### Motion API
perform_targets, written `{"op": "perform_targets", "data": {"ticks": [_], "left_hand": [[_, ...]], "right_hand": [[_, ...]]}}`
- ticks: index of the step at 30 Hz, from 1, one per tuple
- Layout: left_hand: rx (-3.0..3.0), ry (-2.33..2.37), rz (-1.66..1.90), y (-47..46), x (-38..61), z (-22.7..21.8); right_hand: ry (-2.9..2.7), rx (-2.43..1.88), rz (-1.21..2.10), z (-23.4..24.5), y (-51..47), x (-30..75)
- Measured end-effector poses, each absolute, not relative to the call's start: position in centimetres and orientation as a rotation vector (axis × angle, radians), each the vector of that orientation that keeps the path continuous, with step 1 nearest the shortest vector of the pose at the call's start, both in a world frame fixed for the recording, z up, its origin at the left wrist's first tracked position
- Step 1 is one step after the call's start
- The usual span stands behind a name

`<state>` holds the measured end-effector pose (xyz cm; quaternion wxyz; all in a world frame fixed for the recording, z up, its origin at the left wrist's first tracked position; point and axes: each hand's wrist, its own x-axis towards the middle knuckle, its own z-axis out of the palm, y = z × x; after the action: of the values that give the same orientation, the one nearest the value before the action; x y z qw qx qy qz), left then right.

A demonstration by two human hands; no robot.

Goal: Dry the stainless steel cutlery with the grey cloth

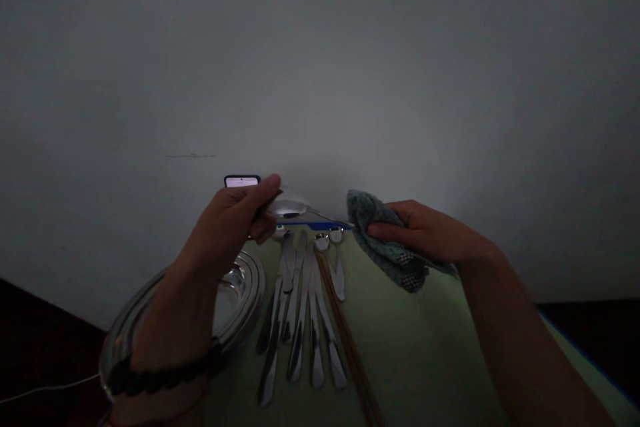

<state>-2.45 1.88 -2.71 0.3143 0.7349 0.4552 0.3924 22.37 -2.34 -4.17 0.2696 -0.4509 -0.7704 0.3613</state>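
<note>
A shiny metal spoon (291,204) is held level above the table between my two hands. My left hand (240,210) pinches the tip of its bowl between thumb and fingers. On the other side, my right hand (417,230) grips a grey-green cloth (373,213) folded around the end of the handle, so that end is hidden. Below the spoon lie several metal knives (300,320) side by side, with small spoons (336,235) at their far end. A pair of wooden chopsticks (350,347) rests to the right of the knives.
Metal bowls or plates (257,293) are stacked at the left under my left forearm. A phone (242,181) with a lit screen leans near the grey wall (320,80). The green tabletop (415,347) has a blue edge. A white cable (50,387) runs off to the left.
</note>
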Motion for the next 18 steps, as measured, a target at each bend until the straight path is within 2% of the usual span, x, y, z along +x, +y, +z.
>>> {"op": "perform_targets", "data": {"ticks": [7, 18], "left_hand": [[2.270, 1.112, 0.532, 1.3, 0.4, -3.3], [2.428, 1.035, 0.532, -0.1, -2.1, -1.9]], "right_hand": [[-2.283, -1.157, 0.753, -4.4, -2.2, 20.3], [-2.213, -1.117, 0.879, -4.3, -2.1, 20.1]]}}
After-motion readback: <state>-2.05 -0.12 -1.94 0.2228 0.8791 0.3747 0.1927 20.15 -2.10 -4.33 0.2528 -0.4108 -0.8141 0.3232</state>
